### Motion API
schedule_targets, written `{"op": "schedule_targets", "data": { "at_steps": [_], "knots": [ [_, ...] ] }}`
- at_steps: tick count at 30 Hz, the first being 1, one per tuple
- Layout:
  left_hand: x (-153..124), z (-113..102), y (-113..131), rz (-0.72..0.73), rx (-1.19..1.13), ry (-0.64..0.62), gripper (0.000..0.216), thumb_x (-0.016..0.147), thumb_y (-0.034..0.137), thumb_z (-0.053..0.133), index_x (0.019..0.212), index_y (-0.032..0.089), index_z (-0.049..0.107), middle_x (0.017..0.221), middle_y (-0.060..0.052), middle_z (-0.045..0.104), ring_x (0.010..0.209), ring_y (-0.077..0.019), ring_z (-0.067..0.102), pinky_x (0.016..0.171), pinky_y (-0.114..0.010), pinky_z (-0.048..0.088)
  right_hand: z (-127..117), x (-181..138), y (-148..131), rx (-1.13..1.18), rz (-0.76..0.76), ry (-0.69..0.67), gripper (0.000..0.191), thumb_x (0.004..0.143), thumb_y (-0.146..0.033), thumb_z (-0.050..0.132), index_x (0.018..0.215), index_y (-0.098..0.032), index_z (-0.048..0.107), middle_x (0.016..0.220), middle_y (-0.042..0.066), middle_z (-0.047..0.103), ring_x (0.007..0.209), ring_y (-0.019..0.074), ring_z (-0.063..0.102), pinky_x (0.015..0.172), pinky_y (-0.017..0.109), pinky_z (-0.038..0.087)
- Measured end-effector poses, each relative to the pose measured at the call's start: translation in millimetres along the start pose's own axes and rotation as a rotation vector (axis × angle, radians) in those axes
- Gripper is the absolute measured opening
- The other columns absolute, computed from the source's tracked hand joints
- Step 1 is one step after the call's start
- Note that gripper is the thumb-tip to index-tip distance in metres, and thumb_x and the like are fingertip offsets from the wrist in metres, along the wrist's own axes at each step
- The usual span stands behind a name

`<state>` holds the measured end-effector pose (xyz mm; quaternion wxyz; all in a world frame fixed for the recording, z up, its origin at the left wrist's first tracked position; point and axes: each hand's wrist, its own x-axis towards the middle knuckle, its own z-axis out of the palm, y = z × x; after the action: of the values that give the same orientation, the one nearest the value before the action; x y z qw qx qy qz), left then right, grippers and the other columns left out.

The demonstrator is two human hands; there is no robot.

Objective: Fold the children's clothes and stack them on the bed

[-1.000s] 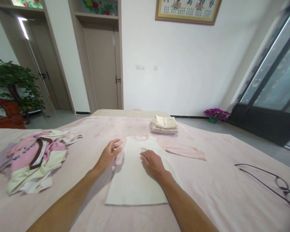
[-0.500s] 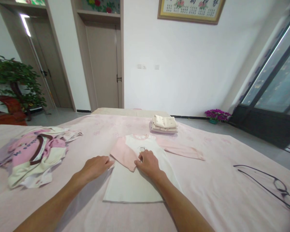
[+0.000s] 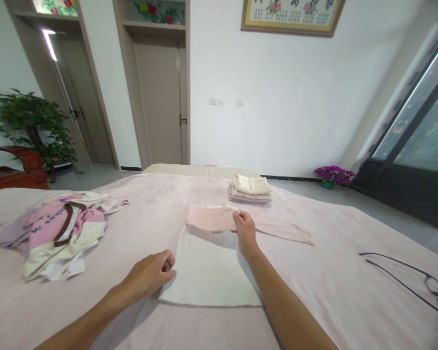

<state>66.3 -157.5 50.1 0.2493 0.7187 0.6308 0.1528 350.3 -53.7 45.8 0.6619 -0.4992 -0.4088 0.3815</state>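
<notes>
A small white shirt [image 3: 208, 272] with pale pink sleeves lies flat on the pink bedspread. My right hand [image 3: 245, 227] pinches the cuff end of its left-side sleeve [image 3: 209, 218], drawn across the upper chest. The sleeve and hand hide most of the chest print. On the right, the other sleeve [image 3: 286, 229] stretches out over the bedspread. My left hand [image 3: 153, 273] is beside the shirt's left edge, with its fingers loosely curled and the thumb apart from them. No cloth shows in it.
A neat stack of folded clothes [image 3: 250, 188] sits beyond the shirt. Rumpled pink, cream and lilac clothes [image 3: 63, 231] are heaped at the left. Eyeglasses [image 3: 419, 272] rest on the bedspread [image 3: 321, 301] at the right.
My right hand has moved up and right, pulling the sleeve from its downward slant to lie across the chest. My left hand has shifted slightly down, and its thumb and fingers have parted.
</notes>
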Motion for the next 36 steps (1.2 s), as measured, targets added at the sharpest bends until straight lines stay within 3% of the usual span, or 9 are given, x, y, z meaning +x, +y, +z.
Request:
{"op": "schedule_targets", "data": {
  "at_steps": [7, 13, 17, 19, 23, 25, 29, 36],
  "knots": [
    [11.8, 6.5, 25.7, 0.137, -0.144, 0.048, 0.011, 0.078, 0.027, 0.053, 0.084, 0.022, 0.061, 0.073, 0.001, 0.066, 0.067, -0.0158, 0.059, 0.06, -0.023, 0.036, -22.4, 22.7, -16.5, 0.151, 0.026, 0.085, 0.034, 0.068, -0.046, 0.066, 0.087, -0.019, 0.058, 0.072, -0.004, 0.06, 0.06, 0.0118, 0.055, 0.051, 0.023, 0.049],
    [21.4, 21.2, 59.2, 0.231, -0.284, -0.066, 0.015, 0.077, 0.027, 0.056, 0.088, 0.021, 0.064, 0.073, 0.0, 0.066, 0.065, -0.0156, 0.061, 0.057, -0.024, 0.038, -31.9, 32.1, -21.0, 0.078, -0.076, 0.107, 0.032, 0.072, -0.048, 0.064, 0.086, -0.019, 0.06, 0.072, -0.002, 0.063, 0.065, 0.0149, 0.057, 0.056, 0.025, 0.047],
    [36.8, 31.4, 64.0, 0.078, -0.537, -0.325, 0.029, 0.081, 0.044, 0.058, 0.093, 0.018, 0.063, 0.078, -0.004, 0.069, 0.058, -0.0161, 0.064, 0.051, -0.024, 0.043, -26.9, 28.8, -25.7, 0.016, -0.133, 0.118, 0.032, 0.074, -0.047, 0.065, 0.088, -0.019, 0.061, 0.076, -0.001, 0.064, 0.07, 0.0154, 0.057, 0.062, 0.025, 0.047],
    [51.3, 31.5, 61.0, -0.006, -0.677, -0.341, 0.033, 0.078, 0.047, 0.063, 0.088, 0.015, 0.064, 0.078, -0.006, 0.069, 0.058, -0.0156, 0.064, 0.052, -0.024, 0.045, -22.1, 23.5, -29.4, -0.011, -0.153, 0.086, 0.034, 0.075, -0.048, 0.065, 0.09, -0.018, 0.061, 0.076, -0.001, 0.064, 0.068, 0.0151, 0.056, 0.062, 0.025, 0.045],
    [87.9, 23.5, 49.2, -0.075, -0.977, -0.057, 0.032, 0.074, 0.038, 0.074, 0.093, 0.013, 0.066, 0.086, -0.01, 0.071, 0.072, -0.0163, 0.067, 0.067, -0.027, 0.054, -11.1, 8.5, -36.3, -0.064, -0.213, -0.101, 0.034, 0.08, -0.05, 0.064, 0.092, -0.019, 0.06, 0.074, -0.002, 0.062, 0.065, 0.0137, 0.053, 0.059, 0.023, 0.041],
    [105.2, 19.3, 43.9, -0.112, -1.113, 0.016, 0.035, 0.073, 0.032, 0.077, 0.1, 0.012, 0.066, 0.097, -0.014, 0.071, 0.083, -0.0178, 0.069, 0.078, -0.029, 0.055, -5.1, -0.2, -38.5, -0.122, -0.262, -0.228, 0.029, 0.083, -0.046, 0.063, 0.091, -0.019, 0.06, 0.075, -0.002, 0.062, 0.067, 0.0133, 0.053, 0.061, 0.023, 0.041],
    [131.5, 16.4, 41.8, -0.132, -1.207, -0.014, 0.035, 0.075, 0.031, 0.076, 0.102, 0.011, 0.065, 0.105, -0.017, 0.072, 0.088, -0.0187, 0.07, 0.083, -0.029, 0.055, 6.5, -19.1, -40.9, -0.271, -0.328, -0.468, 0.015, 0.085, -0.034, 0.061, 0.084, -0.019, 0.06, 0.078, -0.002, 0.063, 0.074, 0.0136, 0.057, 0.069, 0.024, 0.043],
    [159.9, 24.7, 53.3, -0.072, -1.209, -0.13, 0.033, 0.068, 0.037, 0.075, 0.087, 0.01, 0.07, 0.083, -0.013, 0.075, 0.077, -0.0236, 0.071, 0.066, -0.03, 0.054, 17.7, -46.6, -33.7, -0.521, -0.333, -0.817, 0.009, 0.082, -0.022, 0.059, 0.085, -0.021, 0.068, 0.079, -0.003, 0.069, 0.073, 0.0131, 0.06, 0.067, 0.023, 0.042]
  ]
}}
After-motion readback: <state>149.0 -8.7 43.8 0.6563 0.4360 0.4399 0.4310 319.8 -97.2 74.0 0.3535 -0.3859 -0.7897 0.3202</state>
